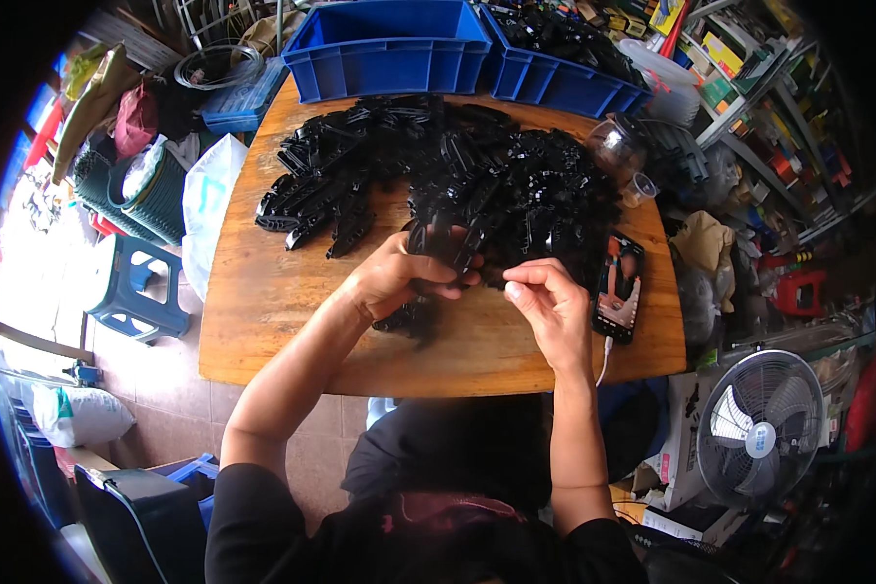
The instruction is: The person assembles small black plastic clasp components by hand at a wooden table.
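Note:
My left hand (pixel 391 274) is closed around black plastic parts (pixel 445 243), held just above the near side of the pile. Their exact shape is blurred. Close by on the right, my right hand (pixel 558 310) has its thumb and forefinger pinched together; anything between the tips is too small to make out. Beyond both hands, long black plastic pieces (pixel 311 190) lie heaped on the wooden table (pixel 273 336). Smaller shiny black parts (pixel 547 190) form the right side of the heap. A few more black pieces (pixel 414 317) rest below my left hand.
A blue bin (pixel 384 70) and another blue bin (pixel 565 80) holding black parts stand at the far edge. On the right are a clear jar (pixel 617 146), a small clear cup (pixel 638 189) and a cabled phone (pixel 618 290). A fan (pixel 759 438) and a stool (pixel 144 287) flank the table.

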Tool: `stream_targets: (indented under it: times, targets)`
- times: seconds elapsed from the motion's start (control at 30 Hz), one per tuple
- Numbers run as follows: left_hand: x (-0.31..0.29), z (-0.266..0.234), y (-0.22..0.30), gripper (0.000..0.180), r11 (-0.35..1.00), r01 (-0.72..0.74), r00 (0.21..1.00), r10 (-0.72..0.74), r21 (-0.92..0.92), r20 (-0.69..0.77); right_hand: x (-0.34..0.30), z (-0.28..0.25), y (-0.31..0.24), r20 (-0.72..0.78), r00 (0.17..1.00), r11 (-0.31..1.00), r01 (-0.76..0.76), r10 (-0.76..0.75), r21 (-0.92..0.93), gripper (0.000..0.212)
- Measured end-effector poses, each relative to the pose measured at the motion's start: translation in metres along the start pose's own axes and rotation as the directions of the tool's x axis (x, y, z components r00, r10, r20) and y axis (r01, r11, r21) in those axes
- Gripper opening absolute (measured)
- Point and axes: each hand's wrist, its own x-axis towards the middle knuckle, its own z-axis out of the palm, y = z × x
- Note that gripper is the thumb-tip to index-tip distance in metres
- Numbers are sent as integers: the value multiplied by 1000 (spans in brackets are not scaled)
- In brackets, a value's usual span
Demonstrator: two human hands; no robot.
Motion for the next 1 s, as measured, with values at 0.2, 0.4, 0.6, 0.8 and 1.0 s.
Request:
stream_targets:
  times: [0.2,0.4,0.6,0.8,1.0]
  targets:
    - [-6,8,-7,53,800,-154,987,156,580,45,9,14,-22,152,925,883,377,-348,-280,11]
    - [-10,17,-11,46,596,-225,957,284,771,60,7,21,-25,90,921,850,385,-379,-359,14]
    - [-10,22,-12,48,375,-191,920,390,907,33,0,31,-11,25,854,756,473,-519,-453,16]
    - [-12,20,-10,44,399,-182,925,381,899,18,4,27,-14,17,873,789,450,-488,-418,24]
    - [-15,29,-5,35,585,-130,953,297,800,-62,7,22,1,70,993,984,106,-97,-141,41]
